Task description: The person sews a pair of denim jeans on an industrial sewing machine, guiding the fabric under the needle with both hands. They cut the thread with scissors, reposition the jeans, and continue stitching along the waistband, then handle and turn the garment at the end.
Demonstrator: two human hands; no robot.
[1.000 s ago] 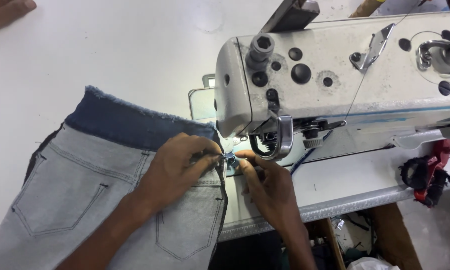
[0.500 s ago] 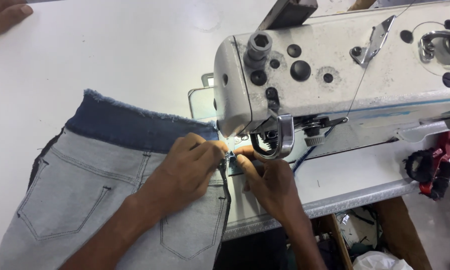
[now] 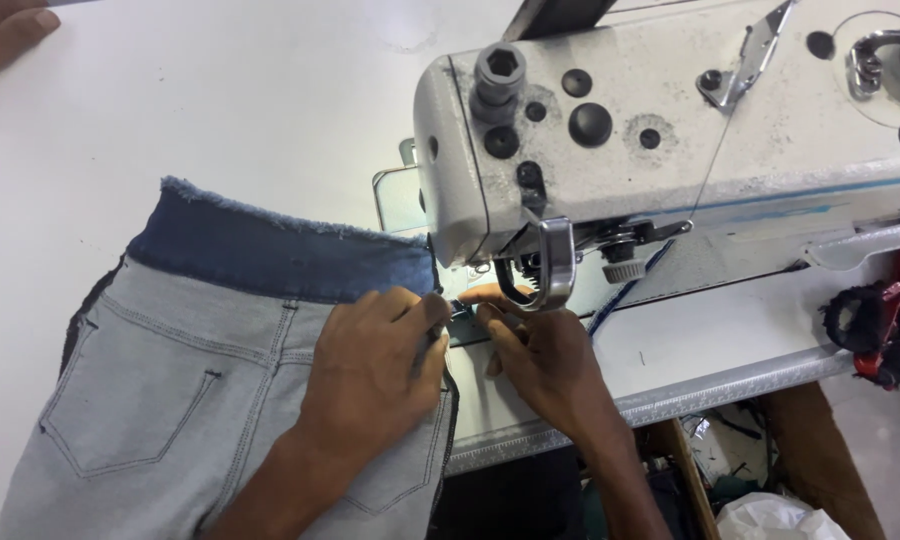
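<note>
A light grey denim garment point(image 3: 170, 390) with two back pockets and a darker blue raw-edged band point(image 3: 270, 255) lies on the white table point(image 3: 220, 100). My left hand point(image 3: 375, 365) presses flat on its right edge, fingertips pinching the fabric beside the needle area. My right hand point(image 3: 540, 350) rests on the machine bed, fingers pinching the same edge under the presser foot point(image 3: 530, 285). The white industrial sewing machine point(image 3: 670, 120) fills the upper right. The needle itself is hidden by the machine head.
Another person's hand point(image 3: 5, 35) lies at the table's top left corner. A red and black clamp-like object point(image 3: 885, 325) sits at the right end of the machine bed. Below the table edge are clutter and a white bag point(image 3: 780, 520).
Both hands have shifted slightly toward the presser foot with the garment edge; the view has drifted a little.
</note>
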